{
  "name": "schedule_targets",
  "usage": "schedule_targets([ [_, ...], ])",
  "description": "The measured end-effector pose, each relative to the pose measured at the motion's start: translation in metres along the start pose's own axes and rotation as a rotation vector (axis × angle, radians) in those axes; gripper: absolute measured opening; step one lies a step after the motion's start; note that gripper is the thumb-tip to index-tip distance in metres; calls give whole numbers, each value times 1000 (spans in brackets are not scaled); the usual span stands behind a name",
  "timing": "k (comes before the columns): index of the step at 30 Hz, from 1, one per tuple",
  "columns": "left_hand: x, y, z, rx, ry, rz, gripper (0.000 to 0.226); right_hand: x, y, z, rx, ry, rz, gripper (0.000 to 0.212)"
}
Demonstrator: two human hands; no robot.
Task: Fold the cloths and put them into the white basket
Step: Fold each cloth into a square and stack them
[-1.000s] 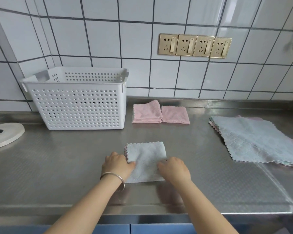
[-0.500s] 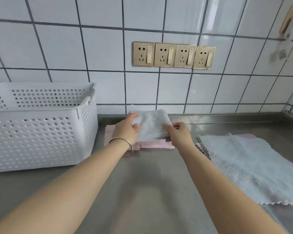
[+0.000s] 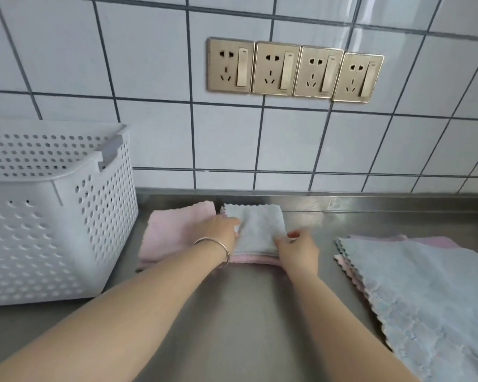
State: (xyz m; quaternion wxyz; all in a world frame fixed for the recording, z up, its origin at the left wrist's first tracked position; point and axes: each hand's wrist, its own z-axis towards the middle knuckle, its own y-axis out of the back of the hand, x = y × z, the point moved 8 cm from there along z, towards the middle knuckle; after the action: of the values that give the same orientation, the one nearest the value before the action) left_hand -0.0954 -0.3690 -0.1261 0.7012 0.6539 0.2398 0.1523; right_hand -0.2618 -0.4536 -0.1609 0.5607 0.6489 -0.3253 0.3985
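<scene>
Folded grey cloth (image 3: 255, 228) sits on folded pink cloth (image 3: 255, 260), near back wall. Left hand (image 3: 222, 230) flat on grey cloth's left edge, fingers loose, no grip. Right hand (image 3: 297, 248) at its right front corner, fingers half curled, pinch unclear. Second pink cloth (image 3: 174, 234) just left, touching stack. White basket (image 3: 66, 216) far left on steel counter (image 3: 246, 312). Unfolded pile (image 3: 431, 293) at right, grey on top, pink edges under. Bangle (image 3: 217, 250) on left wrist.
</scene>
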Motion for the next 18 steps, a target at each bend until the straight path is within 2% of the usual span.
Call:
schedule_targets([
  [2, 3, -2, -1, 3, 38, 61, 36, -1, -2, -3, 9, 18, -92, 30],
  [4, 7, 11, -5, -99, 73, 123, 38, 12, -2, -8, -9, 107, -205, 37],
  [6, -1, 43, -17, -319, 11, 66, 41, 49, 18, -30, -171, 434, -275, 41],
  [8, -19, 79, -44, -564, -161, -23, 39, 79, 43, -74, -326, 837, -334, 34],
  [9, -34, 92, -63, -666, -269, -54, 38, 75, 57, -92, -373, 918, -403, 30],
  [10, -48, 102, -83, -735, -368, -85, 36, 61, 74, -104, -404, 904, -493, 26],
  [12, -68, 106, -116, -764, -481, -122, 34, 16, 106, -109, -404, 682, -684, 26],
  [14, -81, 93, -137, -700, -495, -150, 33, -30, 131, -113, -291, 359, -900, 31],
  [15, -86, 84, -146, -651, -481, -174, 33, -45, 143, -119, -239, 256, -977, 32],
  [18, -95, 47, -163, -487, -410, -233, 27, -62, 158, -133, -145, 200, -1091, 28],
])
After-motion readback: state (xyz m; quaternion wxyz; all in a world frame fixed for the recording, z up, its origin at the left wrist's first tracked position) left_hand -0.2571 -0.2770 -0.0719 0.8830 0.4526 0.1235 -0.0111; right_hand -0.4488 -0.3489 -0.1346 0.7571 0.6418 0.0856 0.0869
